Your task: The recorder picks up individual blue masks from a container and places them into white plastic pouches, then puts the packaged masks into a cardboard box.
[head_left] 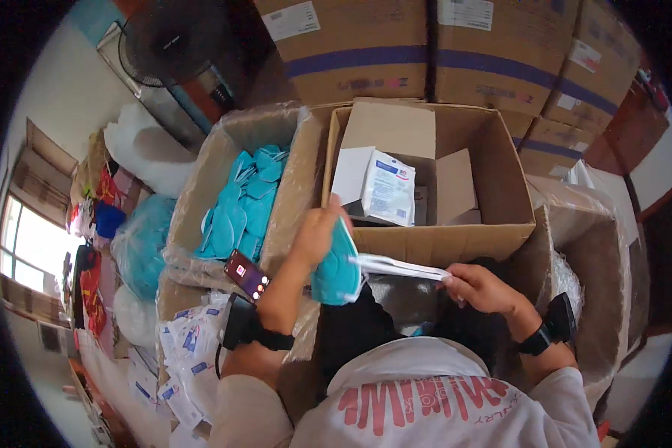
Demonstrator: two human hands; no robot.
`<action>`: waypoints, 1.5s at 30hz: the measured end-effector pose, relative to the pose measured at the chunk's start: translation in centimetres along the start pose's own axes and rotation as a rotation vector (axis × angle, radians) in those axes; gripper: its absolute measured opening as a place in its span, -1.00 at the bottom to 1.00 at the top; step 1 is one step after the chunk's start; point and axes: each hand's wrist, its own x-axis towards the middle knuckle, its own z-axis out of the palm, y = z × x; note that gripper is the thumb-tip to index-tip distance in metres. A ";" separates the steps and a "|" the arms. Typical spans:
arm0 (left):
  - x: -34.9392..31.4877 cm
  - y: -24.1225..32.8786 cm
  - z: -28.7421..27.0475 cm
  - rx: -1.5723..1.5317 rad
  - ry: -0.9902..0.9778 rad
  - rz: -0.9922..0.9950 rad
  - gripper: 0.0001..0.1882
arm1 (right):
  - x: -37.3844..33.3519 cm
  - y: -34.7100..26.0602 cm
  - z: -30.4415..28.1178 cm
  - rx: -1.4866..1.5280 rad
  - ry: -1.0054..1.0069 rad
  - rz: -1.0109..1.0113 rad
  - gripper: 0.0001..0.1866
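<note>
A teal cup-shaped face mask (337, 270) hangs from my left hand (317, 233), whose fingers are closed on its upper edge. White elastic straps (403, 266) stretch from the mask across to my right hand (481, 287), which pinches their far end. Both hands are above my lap, in front of an open cardboard box (440, 240). Inside that box stands a smaller carton with its flap up (392, 123), and a white and blue printed packet (390, 190) leans in it. More teal masks (239, 205) lie heaped in a plastic-lined box to the left.
A phone (246, 275) rests beside my left forearm. Below it, printed packets (194, 336) fill another box. A plastic-lined box (593, 276) stands at the right, and large cartons (358, 52) are stacked behind. A black fan (164, 41) is at the far left.
</note>
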 end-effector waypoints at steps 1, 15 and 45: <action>-0.2 -0.2 0.1 -0.075 -0.174 0.014 -0.51 | 0.1 0.1 -0.1 -0.036 0.065 0.000 -0.74; -3.4 1.8 9.5 -0.065 -0.394 0.096 -0.71 | 0.0 1.6 2.9 -0.005 0.168 -0.091 -0.85; -10.1 -1.6 2.4 0.794 -1.191 0.046 -0.71 | -11.7 2.7 -6.2 -0.366 -0.291 -0.111 -0.66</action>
